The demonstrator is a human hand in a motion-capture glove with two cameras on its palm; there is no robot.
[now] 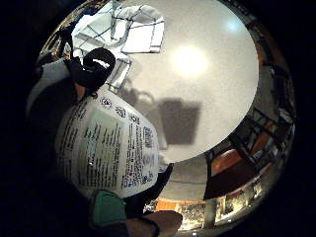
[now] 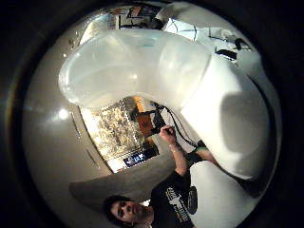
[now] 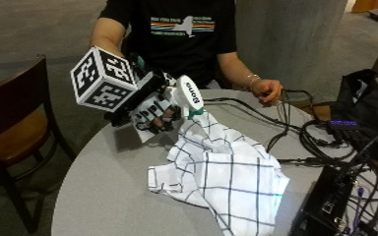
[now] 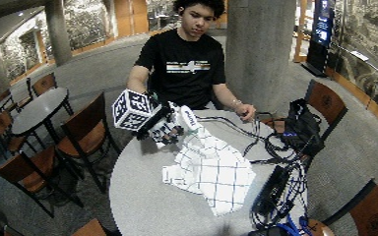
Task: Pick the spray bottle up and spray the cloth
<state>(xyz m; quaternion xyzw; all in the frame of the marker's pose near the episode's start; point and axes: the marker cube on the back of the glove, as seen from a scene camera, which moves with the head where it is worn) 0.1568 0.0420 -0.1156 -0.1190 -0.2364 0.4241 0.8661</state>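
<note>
My gloved right hand grips a white spray bottle with dark lettering and holds it tilted in the air, above the table's far left part. The bottle's head touches or nearly touches the raised top of the cloth, a white one with dark grid lines that lies crumpled on the round grey table. In the little finger side palm view the bottle's printed label fills the near side, with a black part of it toward the cloth. The thumb side palm view is mostly filled by the pale bottle.
The person's bare left hand rests on the table's far edge among black cables. A black box and a dark bag occupy the right side. A wooden chair stands left of the table, and a concrete pillar rises behind it.
</note>
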